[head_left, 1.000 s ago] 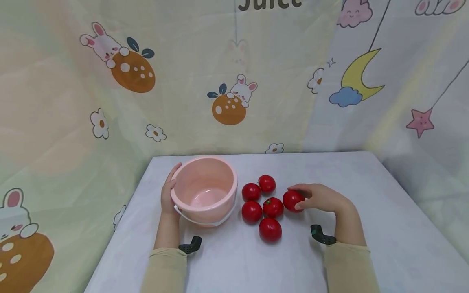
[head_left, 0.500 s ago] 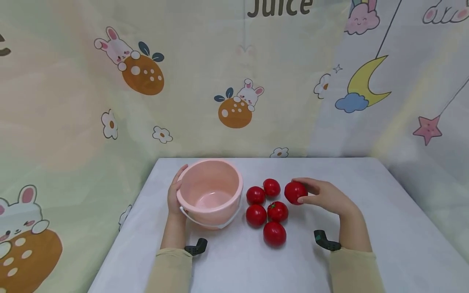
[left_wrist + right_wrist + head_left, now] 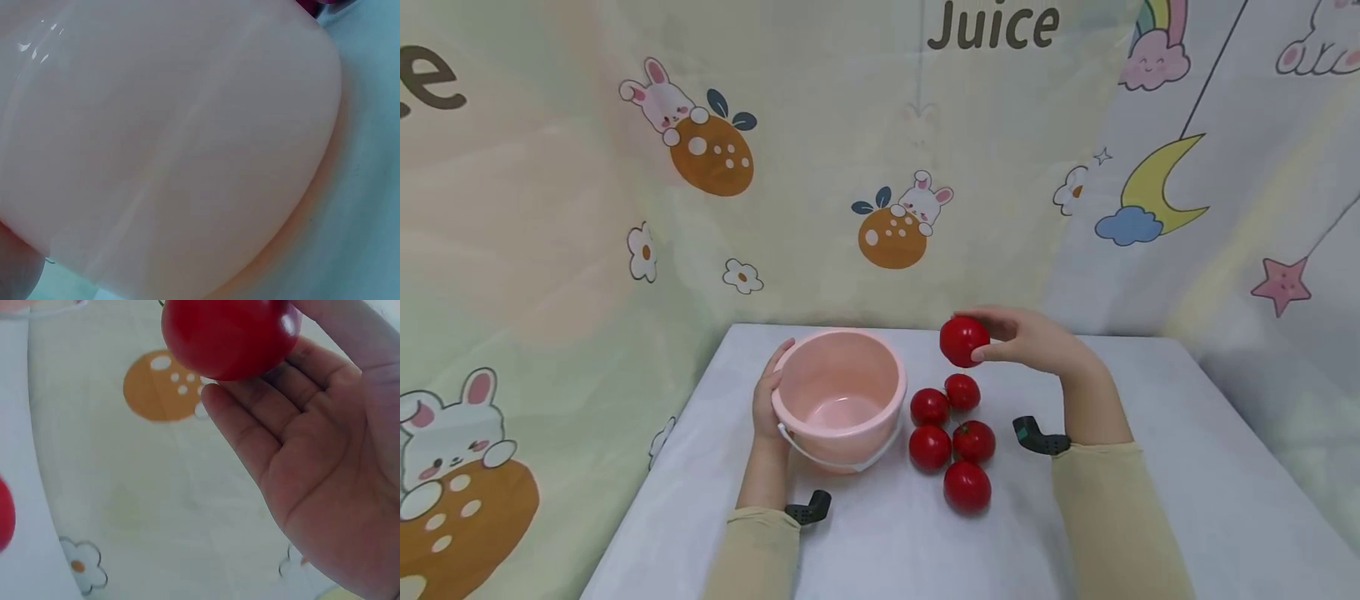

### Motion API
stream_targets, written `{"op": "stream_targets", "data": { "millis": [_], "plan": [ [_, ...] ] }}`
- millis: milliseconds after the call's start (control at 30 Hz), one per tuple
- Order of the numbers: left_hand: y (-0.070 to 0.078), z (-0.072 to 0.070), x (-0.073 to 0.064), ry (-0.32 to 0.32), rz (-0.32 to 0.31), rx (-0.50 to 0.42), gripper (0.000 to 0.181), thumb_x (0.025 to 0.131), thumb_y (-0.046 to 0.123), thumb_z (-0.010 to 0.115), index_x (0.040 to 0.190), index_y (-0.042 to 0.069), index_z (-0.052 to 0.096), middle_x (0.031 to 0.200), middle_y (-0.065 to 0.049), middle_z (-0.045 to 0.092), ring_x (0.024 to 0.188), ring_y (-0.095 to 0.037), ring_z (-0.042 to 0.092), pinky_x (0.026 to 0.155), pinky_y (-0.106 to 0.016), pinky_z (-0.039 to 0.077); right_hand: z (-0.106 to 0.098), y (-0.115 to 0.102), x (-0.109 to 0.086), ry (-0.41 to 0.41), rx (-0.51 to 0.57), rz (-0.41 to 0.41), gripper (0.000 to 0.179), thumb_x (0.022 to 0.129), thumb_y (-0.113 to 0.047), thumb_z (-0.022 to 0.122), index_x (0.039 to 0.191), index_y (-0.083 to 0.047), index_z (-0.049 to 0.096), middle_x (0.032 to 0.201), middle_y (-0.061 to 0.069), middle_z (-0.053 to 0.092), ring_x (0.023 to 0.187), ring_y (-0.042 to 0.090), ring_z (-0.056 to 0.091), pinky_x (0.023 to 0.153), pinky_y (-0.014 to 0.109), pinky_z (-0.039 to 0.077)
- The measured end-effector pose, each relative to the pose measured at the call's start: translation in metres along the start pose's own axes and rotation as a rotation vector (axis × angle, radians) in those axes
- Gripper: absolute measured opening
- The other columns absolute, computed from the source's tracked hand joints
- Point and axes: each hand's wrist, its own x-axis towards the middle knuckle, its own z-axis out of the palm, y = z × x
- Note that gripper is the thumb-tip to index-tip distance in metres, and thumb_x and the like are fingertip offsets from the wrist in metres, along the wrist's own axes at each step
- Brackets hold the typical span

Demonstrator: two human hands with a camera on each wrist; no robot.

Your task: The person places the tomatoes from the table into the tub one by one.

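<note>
My right hand (image 3: 1026,337) holds a red tomato (image 3: 964,341) between thumb and fingers, raised above the far part of the table. The right wrist view shows this glossy tomato (image 3: 231,334) at the fingertips, with the palm apart from it. A pink bucket (image 3: 838,392) with a white handle stands upright on the left, and no tomato shows inside it. My left hand (image 3: 769,400) grips the bucket's left side near the rim. Its smooth wall (image 3: 175,144) fills most of the left wrist view. Several more tomatoes (image 3: 930,448) lie clustered just right of the bucket.
The white table (image 3: 895,550) ends at a printed fabric backdrop (image 3: 805,217) behind it. More fabric hangs along the left and right sides. A small black device (image 3: 1039,437) is worn on the right wrist, another (image 3: 809,507) on the left.
My right hand has lifted one tomato off the table and carried it up and leftward, beyond the cluster. The left hand stays on the bucket. The head view has shifted slightly.
</note>
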Motion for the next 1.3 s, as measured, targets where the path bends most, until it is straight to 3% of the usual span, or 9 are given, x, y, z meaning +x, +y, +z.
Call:
{"op": "stream_targets", "data": {
  "millis": [267, 433, 600, 767, 933, 1100, 1300],
  "plan": [
    [0.009, 0.006, -0.004, 0.011, -0.02, 0.01, 0.055, 0.098, 0.016, 0.023, 0.151, 0.021, 0.038, 0.156, -0.007, 0.039, 0.144, -0.027, 0.035, 0.123, -0.05, 0.02, 0.013, -0.048, 0.058, -0.153, -0.068, -0.024, 0.06, 0.08, -0.044, 0.079, 0.135, -0.04, 0.055, 0.128, -0.007, 0.062, 0.119, 0.021, 0.058, 0.088, 0.039, 0.058],
    [0.005, 0.004, -0.007, 0.016, -0.044, 0.041, 0.053, 0.1, 0.018, 0.025, 0.15, 0.025, 0.039, 0.155, -0.003, 0.041, 0.143, -0.025, 0.037, 0.122, -0.05, 0.024, 0.046, -0.075, 0.095, -0.316, -0.187, -0.078, 0.051, 0.081, -0.042, 0.077, 0.129, -0.041, 0.059, 0.12, -0.013, 0.065, 0.115, 0.015, 0.059, 0.087, 0.035, 0.058],
    [0.002, 0.003, -0.011, 0.033, -0.087, 0.035, 0.048, 0.102, 0.023, 0.036, 0.148, 0.031, 0.041, 0.154, 0.002, 0.043, 0.143, -0.024, 0.038, 0.12, -0.049, 0.029, 0.086, -0.102, 0.124, -0.497, -0.266, -0.118, 0.044, 0.082, -0.038, 0.078, 0.123, -0.038, 0.063, 0.116, -0.013, 0.066, 0.114, 0.014, 0.058, 0.087, 0.035, 0.058],
    [0.005, 0.002, -0.016, 0.061, -0.077, 0.034, 0.048, 0.1, 0.023, 0.04, 0.147, 0.032, 0.042, 0.151, 0.006, 0.045, 0.142, -0.021, 0.038, 0.115, -0.04, 0.039, 0.115, -0.122, 0.144, -0.579, -0.376, -0.076, 0.043, 0.079, -0.037, 0.08, 0.12, -0.034, 0.066, 0.115, -0.011, 0.065, 0.113, 0.015, 0.057, 0.085, 0.036, 0.059],
    [0.003, 0.003, -0.018, 0.075, -0.046, 0.07, 0.049, 0.099, 0.022, 0.045, 0.147, 0.032, 0.042, 0.152, 0.005, 0.044, 0.141, -0.02, 0.038, 0.106, -0.032, 0.048, 0.137, -0.126, 0.153, -0.662, -0.383, 0.033, 0.044, 0.077, -0.031, 0.083, 0.119, -0.028, 0.067, 0.113, -0.008, 0.065, 0.113, 0.019, 0.056, 0.085, 0.036, 0.059],
    [-0.002, 0.006, -0.016, 0.072, -0.044, 0.093, 0.049, 0.099, 0.023, 0.045, 0.146, 0.034, 0.042, 0.153, 0.005, 0.044, 0.141, -0.019, 0.039, 0.104, -0.032, 0.049, 0.15, -0.119, 0.156, -0.717, -0.316, 0.146, 0.043, 0.077, -0.026, 0.084, 0.117, -0.025, 0.068, 0.114, -0.005, 0.064, 0.115, 0.02, 0.054, 0.089, 0.037, 0.058],
    [-0.004, 0.006, -0.007, 0.085, -0.038, 0.099, 0.047, 0.099, 0.027, 0.046, 0.145, 0.038, 0.044, 0.152, 0.009, 0.045, 0.14, -0.018, 0.039, 0.103, -0.032, 0.05, 0.157, -0.11, 0.161, -0.768, -0.24, 0.126, 0.042, 0.083, -0.022, 0.078, 0.122, -0.019, 0.065, 0.116, -0.002, 0.064, 0.115, 0.019, 0.054, 0.102, 0.042, 0.052]
  ]
}}
